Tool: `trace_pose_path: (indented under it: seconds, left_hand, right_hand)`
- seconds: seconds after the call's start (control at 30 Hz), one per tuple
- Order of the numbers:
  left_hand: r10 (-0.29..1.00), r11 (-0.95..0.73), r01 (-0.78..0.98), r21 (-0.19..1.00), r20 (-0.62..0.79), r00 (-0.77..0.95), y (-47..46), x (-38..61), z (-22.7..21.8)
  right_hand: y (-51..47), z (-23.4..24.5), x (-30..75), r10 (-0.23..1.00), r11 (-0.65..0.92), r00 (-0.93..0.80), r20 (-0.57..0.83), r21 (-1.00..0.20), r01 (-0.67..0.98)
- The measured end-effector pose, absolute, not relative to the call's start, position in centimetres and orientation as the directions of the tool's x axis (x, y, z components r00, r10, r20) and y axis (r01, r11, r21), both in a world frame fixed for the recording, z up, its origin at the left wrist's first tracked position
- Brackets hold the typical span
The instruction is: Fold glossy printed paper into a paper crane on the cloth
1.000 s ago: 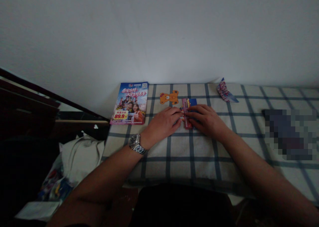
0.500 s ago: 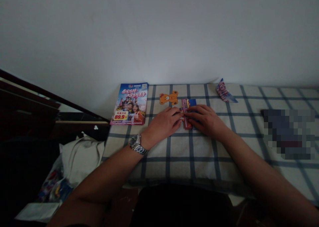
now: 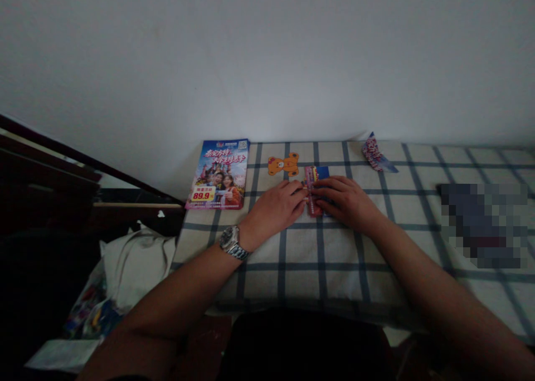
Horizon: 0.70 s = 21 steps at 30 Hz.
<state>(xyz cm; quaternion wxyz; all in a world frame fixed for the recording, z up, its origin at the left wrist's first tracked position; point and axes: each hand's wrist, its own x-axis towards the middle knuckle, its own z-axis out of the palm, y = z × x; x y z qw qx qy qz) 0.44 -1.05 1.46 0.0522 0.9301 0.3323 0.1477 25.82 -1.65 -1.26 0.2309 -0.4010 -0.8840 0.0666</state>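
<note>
A folded red and blue paper leaflet (image 3: pixel 314 176) lies on the checked cloth (image 3: pixel 334 247) just ahead of me. My left hand (image 3: pixel 276 207), with a metal watch on the wrist, presses its fingertips down on the paper's left edge. From the other side my right hand (image 3: pixel 343 200) lies over the paper, fingers curled and pressing it flat. Most of the paper's lower half is hidden under both hands.
A colourful flyer with "89.9" (image 3: pixel 219 174) lies at the cloth's far left corner. An orange bear cutout (image 3: pixel 284 164) sits beside it. Another folded paper piece (image 3: pixel 376 154) rests by the wall. A blurred dark object (image 3: pixel 485 225) lies on the right. A white bag (image 3: pixel 134 261) sits on the left.
</note>
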Motion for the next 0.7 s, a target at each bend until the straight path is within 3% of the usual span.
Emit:
trace_pose_path:
  seconds: [0.43,0.7]
  left_hand:
    - [0.635,-0.770,0.629,0.108,0.232,0.737,-1.43,0.86,1.37]
    - [0.652,-0.758,0.638,0.135,0.190,0.734,-1.42,1.03,1.72]
  right_hand:
    - [-1.72,-1.43,26.10,0.745,0.662,-0.561,0.363,-0.292,0.691]
    - [-1.93,-0.65,26.32,0.729,0.679,-0.566,0.385,-0.306,0.667]
